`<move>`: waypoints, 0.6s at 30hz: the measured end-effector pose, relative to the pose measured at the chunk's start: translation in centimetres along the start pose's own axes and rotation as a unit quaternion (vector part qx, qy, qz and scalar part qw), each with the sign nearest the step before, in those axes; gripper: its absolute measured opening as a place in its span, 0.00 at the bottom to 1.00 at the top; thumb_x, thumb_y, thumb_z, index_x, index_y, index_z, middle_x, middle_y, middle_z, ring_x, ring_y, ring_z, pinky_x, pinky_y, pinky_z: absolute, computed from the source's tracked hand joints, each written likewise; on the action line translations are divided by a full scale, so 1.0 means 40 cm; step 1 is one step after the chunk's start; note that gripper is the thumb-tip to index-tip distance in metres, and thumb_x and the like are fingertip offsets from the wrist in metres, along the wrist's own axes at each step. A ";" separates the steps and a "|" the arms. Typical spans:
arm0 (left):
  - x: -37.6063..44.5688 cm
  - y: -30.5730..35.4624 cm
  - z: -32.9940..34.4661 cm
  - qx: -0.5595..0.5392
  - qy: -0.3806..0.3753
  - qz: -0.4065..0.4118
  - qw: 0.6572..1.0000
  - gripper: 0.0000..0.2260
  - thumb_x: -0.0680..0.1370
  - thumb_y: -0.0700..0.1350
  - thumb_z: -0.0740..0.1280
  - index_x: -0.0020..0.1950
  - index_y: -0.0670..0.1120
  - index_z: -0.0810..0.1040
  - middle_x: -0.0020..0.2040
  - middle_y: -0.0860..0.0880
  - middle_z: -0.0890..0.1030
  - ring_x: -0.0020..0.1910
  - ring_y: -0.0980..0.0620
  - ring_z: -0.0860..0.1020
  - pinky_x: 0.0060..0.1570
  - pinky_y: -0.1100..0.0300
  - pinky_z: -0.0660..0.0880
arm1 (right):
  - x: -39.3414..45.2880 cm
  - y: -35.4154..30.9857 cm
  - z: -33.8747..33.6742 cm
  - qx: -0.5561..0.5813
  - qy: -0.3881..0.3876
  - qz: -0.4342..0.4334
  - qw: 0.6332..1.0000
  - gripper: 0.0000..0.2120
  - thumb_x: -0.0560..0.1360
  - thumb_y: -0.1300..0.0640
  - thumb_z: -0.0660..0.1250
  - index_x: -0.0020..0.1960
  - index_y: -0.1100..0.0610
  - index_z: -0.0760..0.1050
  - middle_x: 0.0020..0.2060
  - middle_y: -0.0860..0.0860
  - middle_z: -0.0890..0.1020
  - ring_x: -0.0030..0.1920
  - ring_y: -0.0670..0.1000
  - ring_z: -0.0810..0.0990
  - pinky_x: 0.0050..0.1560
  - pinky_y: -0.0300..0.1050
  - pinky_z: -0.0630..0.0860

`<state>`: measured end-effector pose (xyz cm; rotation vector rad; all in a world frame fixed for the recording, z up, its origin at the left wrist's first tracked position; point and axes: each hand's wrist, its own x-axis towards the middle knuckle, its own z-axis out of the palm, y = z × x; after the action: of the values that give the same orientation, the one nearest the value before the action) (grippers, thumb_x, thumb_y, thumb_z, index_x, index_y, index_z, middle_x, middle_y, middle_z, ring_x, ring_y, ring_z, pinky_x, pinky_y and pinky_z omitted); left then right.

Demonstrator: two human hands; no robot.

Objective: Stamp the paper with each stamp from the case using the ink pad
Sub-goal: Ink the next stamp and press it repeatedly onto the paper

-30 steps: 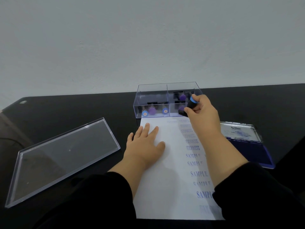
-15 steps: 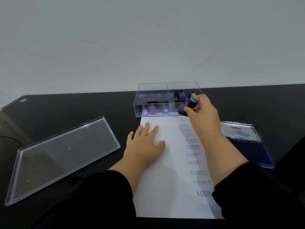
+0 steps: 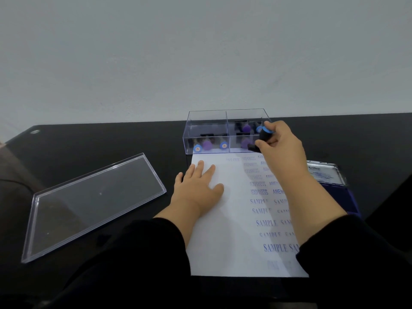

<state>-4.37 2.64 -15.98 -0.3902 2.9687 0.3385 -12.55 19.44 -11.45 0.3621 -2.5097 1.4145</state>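
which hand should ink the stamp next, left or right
Right. The right hand already holds the stamp, and the ink pad lies on its side. The left hand lies flat on the paper, steadying it.

"SAMPLE" and "EXPRESS" stamped on paper (image 3: 225,237), "Artline" on ink pad lid (image 3: 323,172)

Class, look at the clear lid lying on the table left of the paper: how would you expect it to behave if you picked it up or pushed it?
The lid looks like thin, rigid clear plastic, so it would probably stay stiff and feel light. It lies flat on the smooth dark table, so a push would likely slide it, not tip it. Its glossy surface may be slippery, and it could crack if dropped.
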 end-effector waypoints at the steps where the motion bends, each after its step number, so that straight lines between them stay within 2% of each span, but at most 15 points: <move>1: 0.001 -0.001 0.000 0.000 0.001 0.001 1.000 0.26 0.81 0.58 0.48 0.78 0.57 0.45 0.78 0.52 0.41 0.77 0.52 0.41 0.74 0.49 0.39 | -0.007 -0.003 -0.007 -0.010 -0.003 -0.002 1.000 0.17 0.76 0.58 0.66 0.64 0.50 0.69 0.38 0.45 0.76 0.42 0.48 0.76 0.44 0.45 0.74; 5: -0.001 -0.003 0.000 -0.001 0.003 0.005 1.000 0.26 0.81 0.59 0.48 0.78 0.57 0.45 0.78 0.52 0.42 0.77 0.52 0.41 0.74 0.49 0.39 | -0.049 -0.008 -0.045 -0.053 -0.008 0.008 0.999 0.16 0.76 0.58 0.65 0.63 0.50 0.69 0.42 0.51 0.79 0.43 0.51 0.78 0.44 0.48 0.75; 8: -0.004 -0.005 0.001 0.001 0.003 0.006 1.000 0.26 0.81 0.59 0.47 0.78 0.56 0.45 0.78 0.52 0.42 0.77 0.52 0.41 0.74 0.49 0.39 | -0.088 -0.002 -0.076 -0.079 0.000 0.022 0.997 0.16 0.77 0.58 0.65 0.63 0.50 0.69 0.42 0.50 0.79 0.44 0.51 0.78 0.44 0.49 0.76; 18: -0.004 -0.011 0.006 0.001 0.007 0.020 1.000 0.26 0.81 0.59 0.47 0.78 0.56 0.46 0.78 0.52 0.42 0.77 0.51 0.41 0.74 0.49 0.40 | -0.176 0.063 -0.180 -0.205 0.053 0.073 0.975 0.17 0.78 0.58 0.62 0.65 0.48 0.68 0.50 0.51 0.79 0.45 0.51 0.76 0.39 0.43 0.69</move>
<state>-4.06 2.33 -16.27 -0.3345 2.9928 0.3383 -6.13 27.58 -12.12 0.0231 -2.6944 0.8923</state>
